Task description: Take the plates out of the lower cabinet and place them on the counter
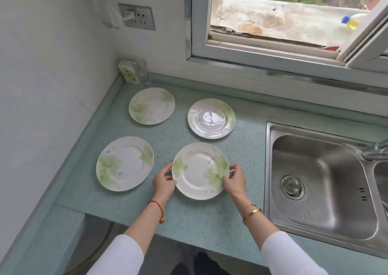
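Observation:
Several white plates with green leaf prints lie on the pale green counter. The nearest plate is held at both rims: my left hand pinches its left edge, my right hand pinches its right edge. I cannot tell whether it rests flat on the counter or sits just above it. Another plate lies to its left, one at the back left, and one at the back middle. The lower cabinet is out of view.
A steel sink fills the counter's right side, with a tap at its far edge. A small green carton and a clear glass stand in the back left corner. A wall socket and an open window are above.

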Demonstrator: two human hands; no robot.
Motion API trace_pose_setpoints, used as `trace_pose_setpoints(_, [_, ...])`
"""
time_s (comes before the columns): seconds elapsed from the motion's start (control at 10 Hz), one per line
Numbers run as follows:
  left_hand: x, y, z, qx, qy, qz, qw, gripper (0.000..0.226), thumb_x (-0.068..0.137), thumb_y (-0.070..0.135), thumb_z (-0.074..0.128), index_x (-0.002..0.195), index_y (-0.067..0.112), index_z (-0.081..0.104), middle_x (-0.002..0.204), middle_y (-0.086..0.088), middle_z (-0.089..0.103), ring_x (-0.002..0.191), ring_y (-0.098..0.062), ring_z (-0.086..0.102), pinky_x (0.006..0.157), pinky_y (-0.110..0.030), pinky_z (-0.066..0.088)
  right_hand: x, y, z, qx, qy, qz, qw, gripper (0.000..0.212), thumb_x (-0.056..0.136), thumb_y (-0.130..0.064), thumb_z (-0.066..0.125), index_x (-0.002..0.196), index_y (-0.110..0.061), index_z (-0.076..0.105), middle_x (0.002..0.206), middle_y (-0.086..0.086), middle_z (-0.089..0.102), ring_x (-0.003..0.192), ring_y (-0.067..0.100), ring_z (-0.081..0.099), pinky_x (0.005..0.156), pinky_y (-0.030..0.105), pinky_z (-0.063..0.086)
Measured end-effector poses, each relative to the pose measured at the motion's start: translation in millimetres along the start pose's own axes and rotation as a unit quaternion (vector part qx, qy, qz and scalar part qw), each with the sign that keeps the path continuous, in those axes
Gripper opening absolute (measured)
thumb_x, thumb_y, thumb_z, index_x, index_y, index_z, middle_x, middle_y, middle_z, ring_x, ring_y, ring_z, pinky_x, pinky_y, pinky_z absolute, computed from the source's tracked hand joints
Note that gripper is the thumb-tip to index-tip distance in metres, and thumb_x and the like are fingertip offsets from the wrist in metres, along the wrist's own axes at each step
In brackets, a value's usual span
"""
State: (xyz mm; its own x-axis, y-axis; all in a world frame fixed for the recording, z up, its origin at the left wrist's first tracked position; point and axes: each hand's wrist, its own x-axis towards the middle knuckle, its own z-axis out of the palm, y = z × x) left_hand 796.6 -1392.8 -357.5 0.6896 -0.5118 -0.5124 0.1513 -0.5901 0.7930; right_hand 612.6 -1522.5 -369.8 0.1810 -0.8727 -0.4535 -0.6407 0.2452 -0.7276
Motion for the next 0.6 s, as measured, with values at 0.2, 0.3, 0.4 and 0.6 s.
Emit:
trace_pose_setpoints(0.2, [5.8, -2.9, -7.0, 0.027, -0.030, 0.003, 0.999, 0.074, 0.073, -0.018, 0.060, 0.136, 0.019, 0.057, 0.100, 0.011, 0.067, 0.082, -0.006, 0.068, 0.068, -0.013, 0.051, -2.9, -1.1, 2.5, -0.016, 0.016, 0.008, 1.000, 0.028, 0.081, -0.002, 0.055, 0.103, -0.017, 0.049, 0.095, 0.009, 0.063, 0.088, 0.027, 0.062, 0.076, 0.044, 0.056])
trace_pose_setpoints(0.3, [7.8, -3.6, -7.1, 0.031, -0.034, 0.011, 0.999, 0.073, 0.073, -0.018, 0.062, 0.136, 0.018, 0.057, 0.103, 0.008, 0.067, 0.081, -0.007, 0.067, 0.069, -0.013, 0.051, -2.8, -1.0, 3.6, -0.021, 0.019, 0.004, 1.000, 0.027, 0.081, -0.001, 0.055, 0.103, -0.016, 0.049, 0.098, 0.009, 0.063, 0.091, 0.027, 0.061, 0.078, 0.044, 0.055])
trace_pose_setpoints(0.4, [5.7, -3.4, -8.4, 0.036, -0.035, 0.020, 0.999, 0.073, 0.074, -0.017, 0.062, 0.138, 0.018, 0.056, 0.112, 0.004, 0.069, 0.081, -0.008, 0.067, 0.072, -0.014, 0.051, -5.0, -3.4, 2.8, -0.031, 0.025, 0.002, 0.999, 0.026, 0.081, 0.000, 0.053, 0.103, -0.014, 0.051, 0.099, 0.010, 0.063, 0.092, 0.027, 0.061, 0.079, 0.044, 0.055])
trace_pose_setpoints(0.6, [3.0, 1.3, -14.7, 0.057, -0.062, 0.039, 0.996, 0.064, 0.084, 0.000, 0.067, 0.143, 0.013, 0.048, 0.130, -0.004, 0.063, 0.095, -0.016, 0.064, 0.092, -0.031, 0.051, -13.9, -5.7, -2.9, -0.058, 0.030, 0.007, 0.998, 0.031, 0.089, -0.012, 0.055, 0.119, -0.010, 0.054, 0.108, 0.011, 0.063, 0.098, 0.027, 0.061, 0.082, 0.040, 0.052])
